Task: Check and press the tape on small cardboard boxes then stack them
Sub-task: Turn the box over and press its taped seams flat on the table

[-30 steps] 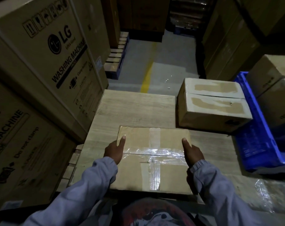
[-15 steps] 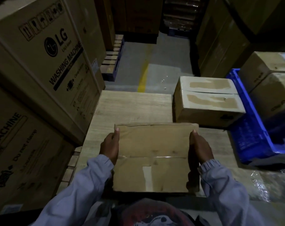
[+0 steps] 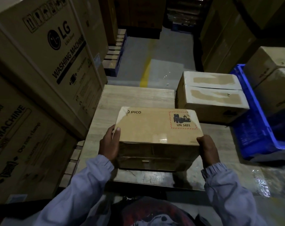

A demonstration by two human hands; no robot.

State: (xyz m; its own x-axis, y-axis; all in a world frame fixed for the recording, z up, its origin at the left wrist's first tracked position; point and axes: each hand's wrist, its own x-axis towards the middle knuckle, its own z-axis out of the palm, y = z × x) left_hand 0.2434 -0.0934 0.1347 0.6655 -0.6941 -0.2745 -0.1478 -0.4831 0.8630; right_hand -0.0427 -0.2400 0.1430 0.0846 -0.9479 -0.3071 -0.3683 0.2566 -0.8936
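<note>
2 hands clamp the cardboard box (image 3: 158,128) at mid-frame — my left hand (image 3: 109,144) on its left side, right hand (image 3: 207,149) on its near-right corner — it seems stiff, light, tape-slick, best held by edges.

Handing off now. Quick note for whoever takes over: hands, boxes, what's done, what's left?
Left hand: grips the PICO box on its left side, thumb on top.
Right hand: grips its near right corner.
The box is over the wooden table, label face up, taped seam facing the person. Whether it rests on the table is unclear.
The second box sits far right on the table, beside the blue crate.
Done: nothing stacked yet.
Left: press the tape, then stack.
</note>
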